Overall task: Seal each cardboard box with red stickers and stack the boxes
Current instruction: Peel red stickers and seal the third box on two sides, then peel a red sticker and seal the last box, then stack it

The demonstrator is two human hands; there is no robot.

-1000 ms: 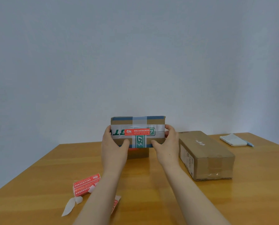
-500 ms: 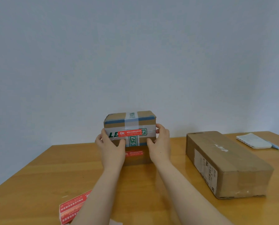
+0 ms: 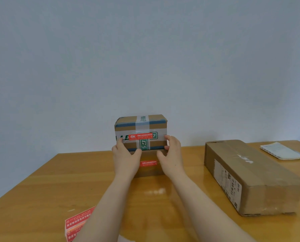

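A wooden counter (image 3: 41,180) stands before a plain pale blue-grey wall (image 3: 145,49), seen from the head of a person whose two bare forearms reach forward from the bottom edge.

At the lower left, a stack of red rectangular sticker sheets with white print (image 3: 77,222) lies flat on the counter, partly cut off by the frame and partly hidden by the left forearm.

In the middle, the left hand (image 3: 125,157) is raised with its back toward the camera. Its fingers are spread and pressed on the left end of a small brown cardboard box wrapped in grey and green-printed tape (image 3: 141,132), the thumb resting along the front bottom edge. A red sticker with white characters (image 3: 140,136) runs across that box's front face. The small box sits on top of a second brown cardboard box (image 3: 148,169), whose front also bears a red sticker (image 3: 148,163) between the two wrists.

The right hand (image 3: 172,154) mirrors the left, fingers curled around the upper box's right end, thumb below.

To the right, well apart, a long plain brown cardboard box with a white label on its side (image 3: 250,177) lies on the counter. Farthest right, a white notepad (image 3: 281,151) lies near the back edge.
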